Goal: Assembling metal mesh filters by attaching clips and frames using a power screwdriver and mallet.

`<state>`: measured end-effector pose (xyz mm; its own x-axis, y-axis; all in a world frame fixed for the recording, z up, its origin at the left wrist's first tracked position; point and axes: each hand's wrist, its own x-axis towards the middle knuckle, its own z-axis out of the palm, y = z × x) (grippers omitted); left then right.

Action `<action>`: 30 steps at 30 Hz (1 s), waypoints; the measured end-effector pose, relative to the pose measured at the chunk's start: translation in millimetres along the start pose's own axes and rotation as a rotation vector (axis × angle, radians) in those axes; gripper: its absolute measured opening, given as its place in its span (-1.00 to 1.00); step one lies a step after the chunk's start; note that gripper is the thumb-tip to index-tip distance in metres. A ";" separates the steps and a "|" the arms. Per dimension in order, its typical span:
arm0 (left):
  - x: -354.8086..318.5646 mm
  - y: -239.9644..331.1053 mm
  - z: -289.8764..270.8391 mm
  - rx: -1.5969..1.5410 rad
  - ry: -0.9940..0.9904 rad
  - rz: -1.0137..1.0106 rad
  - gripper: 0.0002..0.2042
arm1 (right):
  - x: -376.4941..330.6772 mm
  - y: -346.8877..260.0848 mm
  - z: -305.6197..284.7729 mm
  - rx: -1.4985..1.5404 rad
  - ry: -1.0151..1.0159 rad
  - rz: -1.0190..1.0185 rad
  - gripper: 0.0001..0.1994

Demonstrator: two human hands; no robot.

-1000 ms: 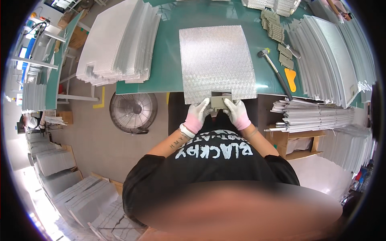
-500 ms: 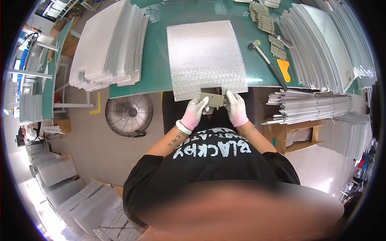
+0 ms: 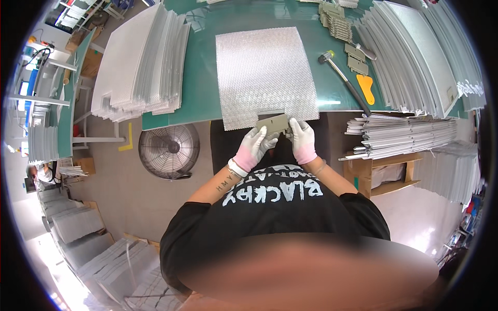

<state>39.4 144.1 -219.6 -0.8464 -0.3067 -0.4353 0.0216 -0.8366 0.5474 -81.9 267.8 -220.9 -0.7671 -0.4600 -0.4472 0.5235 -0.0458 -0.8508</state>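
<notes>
A silvery mesh sheet (image 3: 267, 72) lies on the green table, its near edge with a rectangular notch reaching past the table's front edge. At that notch is a flat olive-grey plastic plate (image 3: 273, 124), slightly tilted. My left hand (image 3: 254, 146), in a white and pink glove, pinches the plate's left part with the thumb on top. My right hand (image 3: 302, 139), gloved alike, has its thumb and fingers closed on the plate's right end, close to the mesh corner. The fingers under the plate are partly hidden.
Stacked mesh sheets (image 3: 137, 57) stand at the left, more panels (image 3: 404, 57) at the right. A hammer (image 3: 345, 83), a yellow scraper (image 3: 365, 89) and several olive-grey plates (image 3: 357, 58) lie right of the sheet. A floor fan (image 3: 169, 151) and a cardboard box (image 3: 369, 176) stand below.
The plate has turned a little, its right end now higher. My right fingers have closed in on that end, and more of my left fingers shows beneath the plate.
</notes>
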 end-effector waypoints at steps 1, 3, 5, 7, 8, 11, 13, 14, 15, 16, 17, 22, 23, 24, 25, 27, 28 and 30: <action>-3.8 3.8 6.0 0.006 -0.003 -0.008 -0.64 | -1.7 -1.4 0.7 0.006 0.008 -0.001 -0.76; -18.6 19.4 18.7 0.000 -0.232 -0.159 -0.61 | -5.1 -7.2 4.7 0.017 0.008 -0.039 -0.74; -25.3 46.5 6.5 0.920 -0.431 -0.401 -0.53 | -1.8 4.2 -6.6 -0.129 -0.254 -0.058 -0.66; -28.1 91.3 30.2 1.373 -0.663 -0.592 -0.53 | -6.7 3.9 -4.5 -0.165 -0.479 0.006 -0.64; -28.2 105.6 40.5 1.033 -0.659 -0.536 -0.58 | -5.3 2.0 -3.1 -0.245 -0.569 0.077 -0.64; 27.3 137.6 82.4 1.773 -0.415 0.339 -0.51 | 0.1 14.6 4.7 -0.246 -0.592 -0.006 -0.62; 79.6 146.4 89.0 2.367 -0.523 0.920 -0.38 | -8.6 1.1 17.3 -0.196 -0.372 -0.164 -0.62; 87.4 135.3 85.8 2.365 -0.533 0.924 -0.38 | -10.7 -3.1 17.0 -0.195 -0.365 -0.167 -0.62; 94.3 122.2 80.2 2.344 -0.534 0.882 -0.36 | -14.2 -5.9 15.8 -0.060 -0.190 -0.130 -0.64; 100.7 109.4 79.6 2.319 -0.548 0.840 -0.34 | -17.0 -6.3 13.0 0.076 -0.006 -0.093 -0.65; 91.5 91.6 82.9 2.383 -0.492 0.853 -0.33 | -16.8 4.5 -5.5 -0.023 -0.010 -0.281 -0.68; 47.7 45.8 100.5 2.310 -0.393 0.810 -0.42 | -3.1 14.0 -39.7 0.003 0.072 -0.309 -0.72; 45.7 44.0 100.7 2.298 -0.345 0.813 -0.43 | 0.1 10.6 -45.2 0.024 0.024 -0.264 -0.74; 44.6 42.7 100.6 2.286 -0.297 0.816 -0.43 | 0.7 8.3 -49.0 0.046 -0.024 -0.219 -0.75; 44.6 42.6 99.6 2.276 -0.303 0.803 -0.45 | -0.1 4.5 -46.6 0.047 -0.021 -0.218 -0.75; 41.1 42.2 96.2 2.259 -0.311 0.784 -0.45 | -3.5 -3.1 -37.5 0.063 0.036 -0.209 -0.83; 38.8 42.1 95.6 2.242 -0.313 0.768 -0.45 | -7.1 -11.2 -33.5 0.064 0.036 -0.210 -0.83; 34.7 40.8 96.4 2.250 -0.302 0.756 -0.46 | -14.4 -23.0 -27.4 0.190 0.084 -0.140 -0.89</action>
<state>-40.3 143.1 -143.5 -0.9960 0.0196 0.0868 0.0372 0.9780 0.2053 -93.0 299.8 -202.6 -0.8613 -0.3622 -0.3565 0.4638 -0.2736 -0.8426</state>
